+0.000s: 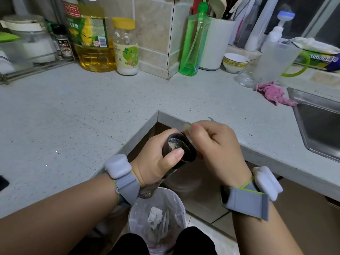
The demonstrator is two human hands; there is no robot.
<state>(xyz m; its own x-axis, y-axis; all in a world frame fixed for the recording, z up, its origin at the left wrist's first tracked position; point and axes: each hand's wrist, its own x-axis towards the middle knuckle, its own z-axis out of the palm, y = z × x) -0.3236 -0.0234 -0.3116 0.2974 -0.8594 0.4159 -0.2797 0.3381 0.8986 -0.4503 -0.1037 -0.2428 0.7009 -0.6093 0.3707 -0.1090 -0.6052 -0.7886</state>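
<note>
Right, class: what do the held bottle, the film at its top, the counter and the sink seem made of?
The bottle looks like dark glossy glass, see-through at its base, maybe plastic. The film: thin clear plastic, crinkled. The counter: pale speckled stone or composite, matt. The sink: brushed steel, dull grey sheen.

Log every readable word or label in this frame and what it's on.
"龙鱼": red label on the oil bottle.
"玉米油": green label, same bottle.
"老山": jar label; its small print is blurred.
Spice jar and packet: print too blurred to read.
Small bottle gripped by the left hand, film pinched by the right hand: no text shows.
</note>
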